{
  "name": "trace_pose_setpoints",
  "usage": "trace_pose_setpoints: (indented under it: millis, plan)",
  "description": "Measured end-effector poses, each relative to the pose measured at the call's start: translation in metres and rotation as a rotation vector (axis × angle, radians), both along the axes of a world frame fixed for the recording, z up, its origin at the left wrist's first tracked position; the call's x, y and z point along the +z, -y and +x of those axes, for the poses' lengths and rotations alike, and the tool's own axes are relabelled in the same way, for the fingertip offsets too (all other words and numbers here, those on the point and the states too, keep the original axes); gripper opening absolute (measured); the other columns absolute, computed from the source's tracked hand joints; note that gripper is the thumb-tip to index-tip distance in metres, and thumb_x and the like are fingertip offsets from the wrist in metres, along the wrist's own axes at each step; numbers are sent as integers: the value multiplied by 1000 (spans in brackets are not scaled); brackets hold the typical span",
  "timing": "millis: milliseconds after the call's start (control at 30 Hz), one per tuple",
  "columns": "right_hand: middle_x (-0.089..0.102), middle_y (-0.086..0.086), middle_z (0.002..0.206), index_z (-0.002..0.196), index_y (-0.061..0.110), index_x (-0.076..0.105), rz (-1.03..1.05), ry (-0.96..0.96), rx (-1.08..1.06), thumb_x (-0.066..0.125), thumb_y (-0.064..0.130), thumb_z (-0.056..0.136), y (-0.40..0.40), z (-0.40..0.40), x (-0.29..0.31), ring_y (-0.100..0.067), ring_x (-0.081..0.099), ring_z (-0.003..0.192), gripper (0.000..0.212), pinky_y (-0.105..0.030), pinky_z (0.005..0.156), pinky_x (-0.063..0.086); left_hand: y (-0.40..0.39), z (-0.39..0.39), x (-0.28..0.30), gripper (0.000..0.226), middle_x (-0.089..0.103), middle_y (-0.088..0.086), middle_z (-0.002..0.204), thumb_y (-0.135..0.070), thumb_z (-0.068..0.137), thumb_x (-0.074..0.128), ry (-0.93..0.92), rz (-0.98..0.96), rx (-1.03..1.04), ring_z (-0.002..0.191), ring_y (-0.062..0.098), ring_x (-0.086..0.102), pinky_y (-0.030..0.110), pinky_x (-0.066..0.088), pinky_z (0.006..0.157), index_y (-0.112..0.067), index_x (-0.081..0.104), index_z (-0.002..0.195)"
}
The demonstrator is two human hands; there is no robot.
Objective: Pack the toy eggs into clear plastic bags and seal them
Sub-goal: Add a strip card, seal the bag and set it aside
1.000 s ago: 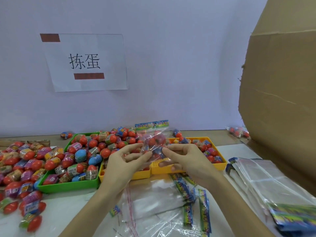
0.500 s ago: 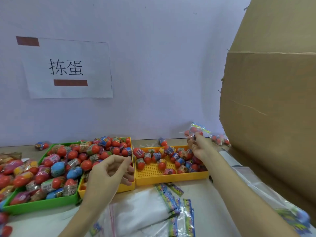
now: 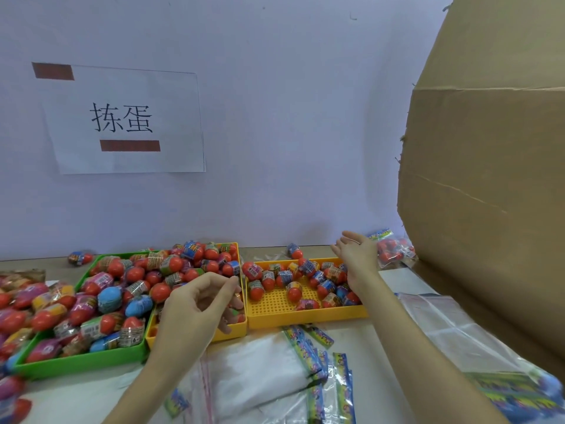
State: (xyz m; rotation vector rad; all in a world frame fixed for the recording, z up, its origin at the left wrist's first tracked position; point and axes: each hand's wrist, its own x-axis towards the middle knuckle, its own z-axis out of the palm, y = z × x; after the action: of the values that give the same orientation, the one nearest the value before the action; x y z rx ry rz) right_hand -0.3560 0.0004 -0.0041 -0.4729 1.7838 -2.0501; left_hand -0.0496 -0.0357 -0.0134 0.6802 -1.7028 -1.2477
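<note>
Our right hand (image 3: 356,250) hangs wide and empty just left of the filled bags (image 3: 393,250). Our left hand (image 3: 198,304), fingers loosely curled on nothing, hovers over the toy eggs (image 3: 159,290), nearer them for the next pick.

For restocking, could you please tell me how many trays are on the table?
3: green tray at left, yellow tray in the middle, yellow tray at right; none seem hidden.

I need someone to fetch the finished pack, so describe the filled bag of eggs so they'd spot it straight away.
Find the big cardboard box on the right. At its foot, against the wall, lies the filled bag, just beyond the open right hand. Unlike the flat empty bags nearer the front, it bulges with red eggs.
</note>
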Motion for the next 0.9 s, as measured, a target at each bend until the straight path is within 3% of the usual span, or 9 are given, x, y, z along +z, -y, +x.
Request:
trace_pose_setpoints:
  millis: [100, 200, 267, 400, 500, 567, 733, 900]
  plan:
    - [74, -5, 110, 107, 15, 68, 135, -331, 32, 49, -10, 102, -14, 30, 0, -20, 74, 105, 32, -29, 88, 62, -1, 1, -1, 21, 76, 6, 75, -41, 90, 68, 49, -43, 15, 62, 25, 71, 29, 59, 51, -23, 78, 86]
    - [75, 7, 98, 98, 21, 72, 233, -586, 79, 49, 0, 104, -29, 55, -3, -11, 73, 93, 32, -29, 80, 62, -2, 3, -1, 21, 75, -5, 71, -46, 91, 66, 198, -197, 2, 59, 13, 68, 21, 54, 54, -27, 75, 88]
    - [74, 13, 93, 96, 25, 74, 256, -711, 123, 51, 5, 104, -37, 69, -4, -2, 71, 87, 31, -14, 71, 56, 1, 7, -1, 25, 72, -12, 72, -54, 90, 65, 361, -371, -76, 62, 12, 65, 16, 48, 57, -31, 75, 90]
    - [73, 17, 91, 94, 27, 75, 266, -874, 221, 55, 7, 104, -48, 84, -6, 4, 67, 83, 30, -9, 65, 50, 5, 11, -1, 45, 66, -23, 94, -74, 85, 69, 716, -574, -399, 77, 7, 61, 15, 48, 65, -36, 76, 108]
    - [73, 16, 97, 95, 26, 74, 278, -946, 253, 56, 6, 104, -50, 87, -5, 2, 66, 85, 28, -11, 70, 50, 0, 10, -5, 61, 47, -33, 119, -82, 76, 74, 880, -610, -496, 95, 1, 57, 19, 51, 79, -42, 72, 121]
    - [72, 15, 99, 96, 25, 74, 285, -965, 274, 55, 6, 104, -50, 90, -5, 0, 66, 85, 28, -15, 70, 51, -5, 8, -6, 63, 42, -34, 123, -81, 73, 77, 902, -611, -521, 102, -2, 54, 20, 51, 84, -42, 71, 122]
    - [73, 12, 98, 97, 23, 75, 278, -981, 299, 56, 4, 104, -52, 96, -2, -2, 66, 87, 28, -14, 75, 52, -11, 4, -1, 55, 55, -25, 122, -71, 80, 79, 894, -629, -549, 110, -2, 49, 22, 49, 89, -42, 71, 126]
    - [72, 12, 95, 99, 19, 76, 271, -988, 341, 55, 4, 104, -53, 102, -1, 3, 63, 82, 27, -9, 70, 44, -13, 5, 1, 30, 63, -24, 123, -54, 97, 71, 829, -626, -579, 114, -7, 52, 7, 40, 88, -37, 78, 121]
